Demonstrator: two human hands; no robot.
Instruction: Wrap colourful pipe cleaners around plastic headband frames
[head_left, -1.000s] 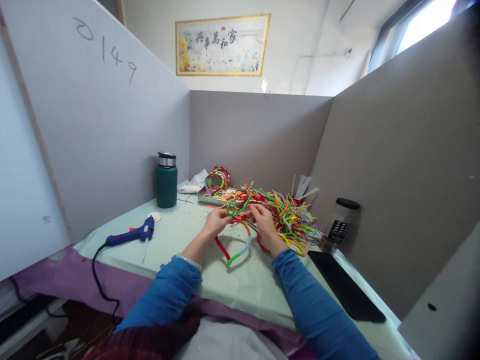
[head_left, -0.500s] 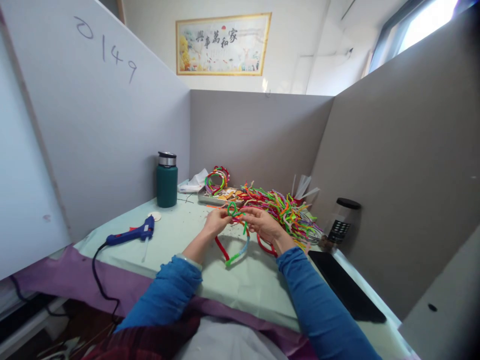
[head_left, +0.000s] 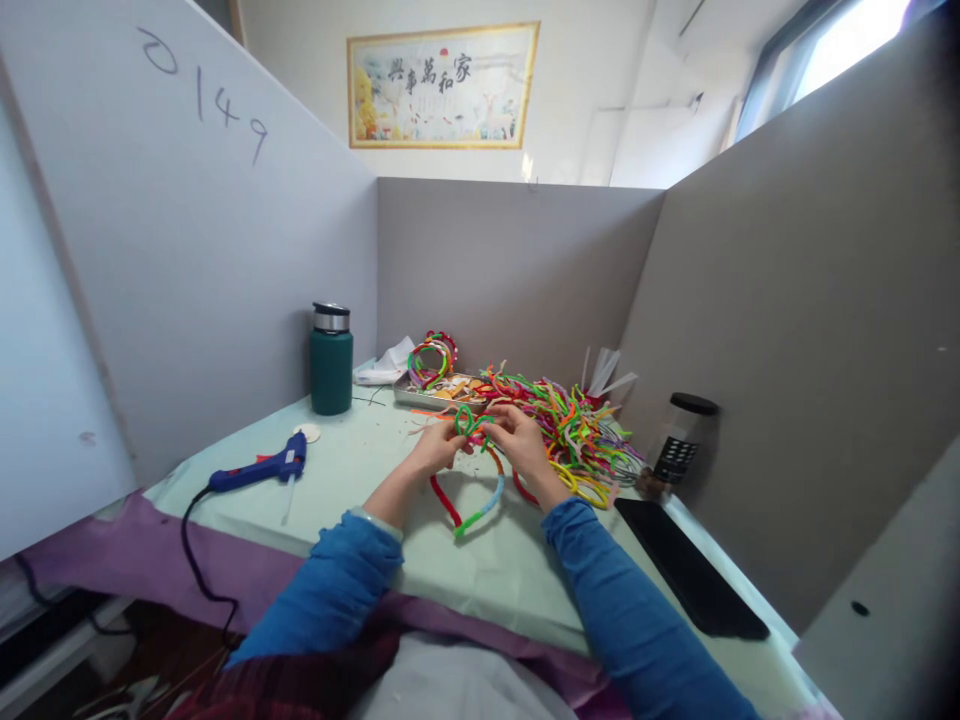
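Over the middle of the table, my left hand (head_left: 440, 446) pinches a green pipe cleaner (head_left: 466, 420) bent into loops like a bow. My right hand (head_left: 523, 443) closes its fingertips on the right side of the same green pipe cleaner. Beneath the loops hangs a ring of pipe cleaners (head_left: 472, 522) in red, green, light blue and orange; its top is hidden at my fingers. A bit of pink shows just below the bow. Behind my right wrist lies a red loop (head_left: 523, 488), partly covered.
A big pile of coloured pipe cleaners (head_left: 570, 420) lies behind my right hand, with yellow rings (head_left: 592, 490) near it. A metal tray (head_left: 420, 398) holds small pieces and finished-looking rings. A glue gun (head_left: 262, 467) and green bottle (head_left: 331, 370) stand left; a black tablet-like slab (head_left: 690, 570) lies right.
A green end that hung down by my right fingers is now drawn up beside the bow. My right hand has turned inward, its fingers more bent. The left hand keeps its pinch.
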